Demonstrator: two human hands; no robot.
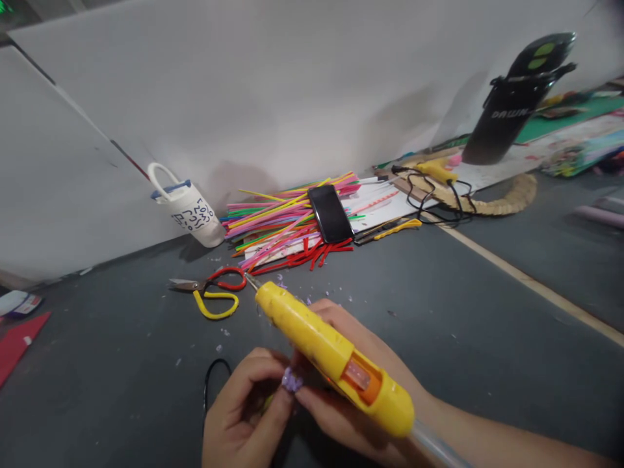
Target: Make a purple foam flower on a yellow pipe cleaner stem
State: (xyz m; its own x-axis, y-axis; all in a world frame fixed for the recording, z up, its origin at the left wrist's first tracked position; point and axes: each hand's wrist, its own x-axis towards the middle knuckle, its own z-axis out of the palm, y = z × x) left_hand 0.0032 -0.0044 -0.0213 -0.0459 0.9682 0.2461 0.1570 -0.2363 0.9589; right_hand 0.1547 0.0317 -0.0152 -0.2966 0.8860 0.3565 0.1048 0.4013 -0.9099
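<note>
"What did the hands hold in the head view?"

"The left hand [234, 422] pinched a small, crinkled lilac piece [292, 379]; the right hand [331, 413] held a yellow plastic glue gun [316, 338], its thumb at the piece."

"Where?"

"Above the bench [141, 364], well apart from its back edge."

"How would they handle?"

"The piece was probably light, soft, easily crushed: best pinched by its sides. The gun looked stiff, better gripped behind its metal nozzle [252, 281]."
</note>
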